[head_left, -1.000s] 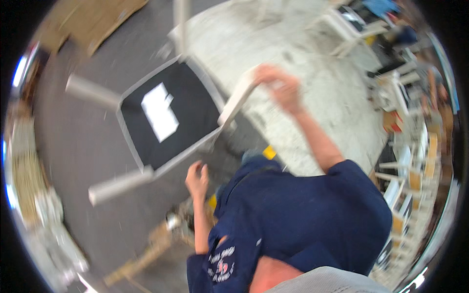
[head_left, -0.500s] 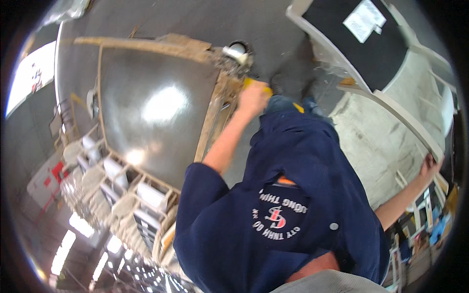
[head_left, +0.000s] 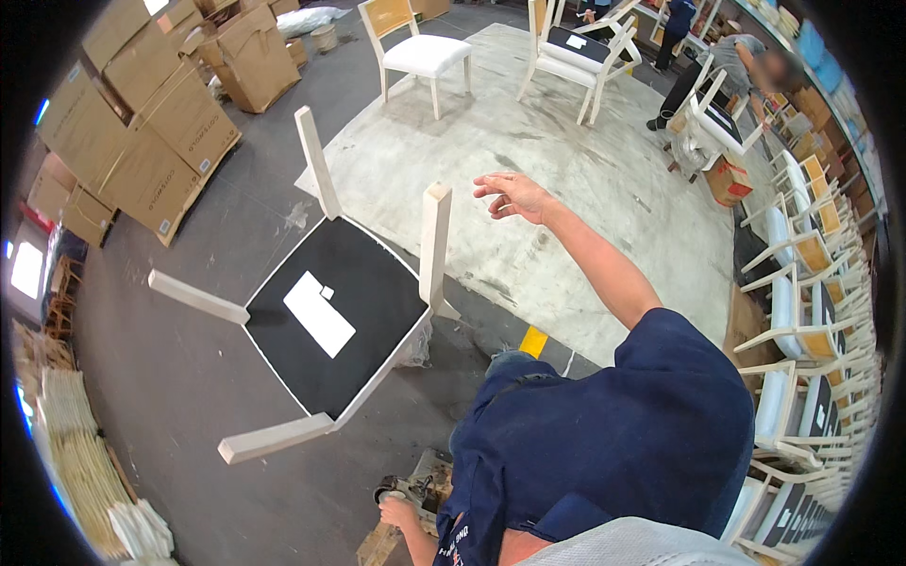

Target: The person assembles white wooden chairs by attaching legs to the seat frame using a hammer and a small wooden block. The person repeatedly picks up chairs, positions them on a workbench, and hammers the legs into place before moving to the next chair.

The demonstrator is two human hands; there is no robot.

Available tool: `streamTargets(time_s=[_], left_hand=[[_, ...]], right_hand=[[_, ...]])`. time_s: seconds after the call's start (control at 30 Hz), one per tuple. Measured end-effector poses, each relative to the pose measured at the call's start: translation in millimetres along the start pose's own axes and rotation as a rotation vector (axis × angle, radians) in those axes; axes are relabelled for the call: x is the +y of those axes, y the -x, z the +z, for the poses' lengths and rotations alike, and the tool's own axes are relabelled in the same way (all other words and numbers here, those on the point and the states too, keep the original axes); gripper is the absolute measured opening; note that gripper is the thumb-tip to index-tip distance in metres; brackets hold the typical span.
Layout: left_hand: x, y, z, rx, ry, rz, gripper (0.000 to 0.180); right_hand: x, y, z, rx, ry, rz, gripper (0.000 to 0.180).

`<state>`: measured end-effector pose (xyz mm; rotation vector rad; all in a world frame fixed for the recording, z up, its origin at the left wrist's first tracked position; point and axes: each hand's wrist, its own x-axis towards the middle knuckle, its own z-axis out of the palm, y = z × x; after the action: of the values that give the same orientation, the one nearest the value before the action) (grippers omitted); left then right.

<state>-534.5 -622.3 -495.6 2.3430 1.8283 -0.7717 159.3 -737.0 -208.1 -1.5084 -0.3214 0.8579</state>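
Note:
A pale wooden chair (head_left: pixel 382 377) is upside down at the centre left, its legs pointing up. Its black underside (head_left: pixel 283 325) carries a white paper label (head_left: pixel 319 314). My right hand (head_left: pixel 514 198) is held out in the air to the right of the chair's nearest upright leg (head_left: pixel 434 245). Its fingers are apart and slightly bent, with nothing in them. At the lower edge, my left hand (head_left: pixel 400 511) is closed at a small round dark-rimmed object (head_left: pixel 385 491) on a rough wooden bench (head_left: pixel 379 545). What its fingers hold is too small to make out.
A large pale mat (head_left: pixel 604 236) covers the floor ahead, with white-seated chairs (head_left: pixel 427 57) on it. A co-worker (head_left: pixel 731 71) bends over another chair at the far right. Rows of chairs (head_left: pixel 793 311) line the right side. Cardboard boxes (head_left: pixel 151 123) are stacked at the left.
My view has swung to the right. My right hand, earlier gripping a pale chair part, has let go and is open. My left hand now shows at the lower edge.

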Motion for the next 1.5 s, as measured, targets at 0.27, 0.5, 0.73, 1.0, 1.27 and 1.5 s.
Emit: streamTargets(time_s=[0.27,0.5,0.73,1.0,1.27,1.5], left_hand=[[114,-4,-167,0.198,1.128,0.024,0.028],[277,28,-416,0.203,1.916,0.657,0.027],[371,43,-531,0.439,1.404,1.144,0.029],[401,11,-548,0.569,0.859,1.021,0.021],[409,19,-553,0.606,0.893,1.027,0.022],[419,11,-546,0.663,0.936,1.137,0.022]], right_hand=[[-33,-29,-16,-0.258,0.57,-0.264,0.049],[5,-49,55,-0.436,0.649,-0.394,0.053],[23,-46,83,-0.31,0.497,-0.45,0.049],[19,-45,82,-0.281,0.622,-0.454,0.045],[15,-42,77,-0.284,0.618,-0.442,0.043],[21,-42,81,-0.285,0.611,-0.459,0.04]])
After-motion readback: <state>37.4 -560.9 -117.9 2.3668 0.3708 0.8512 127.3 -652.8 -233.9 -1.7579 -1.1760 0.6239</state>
